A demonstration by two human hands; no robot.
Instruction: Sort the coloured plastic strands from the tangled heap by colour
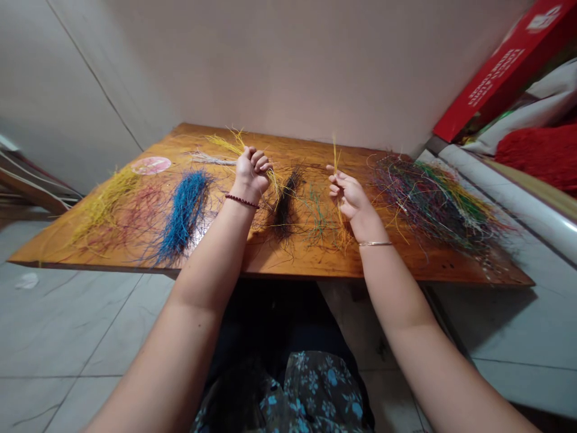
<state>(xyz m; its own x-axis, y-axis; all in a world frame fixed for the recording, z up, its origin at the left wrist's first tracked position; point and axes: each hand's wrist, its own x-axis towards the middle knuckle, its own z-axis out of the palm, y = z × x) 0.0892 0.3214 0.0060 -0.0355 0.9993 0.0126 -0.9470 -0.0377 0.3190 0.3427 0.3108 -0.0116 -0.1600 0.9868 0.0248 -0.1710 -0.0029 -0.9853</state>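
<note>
My left hand is closed around a few thin yellow strands that stick out above and below the fist. My right hand pinches a thin bunch of yellow strands upright between its fingers. Both hands hover over a wooden tabletop. Sorted on it are a yellow heap, a blue heap and a small black heap, which lies between my hands. A large mixed-colour tangle lies right of my right hand.
A red box, red fabric and white bundles sit at the right. A pale wall rises behind the table. A round pink disc lies on the table's far left. Grey floor tiles lie below.
</note>
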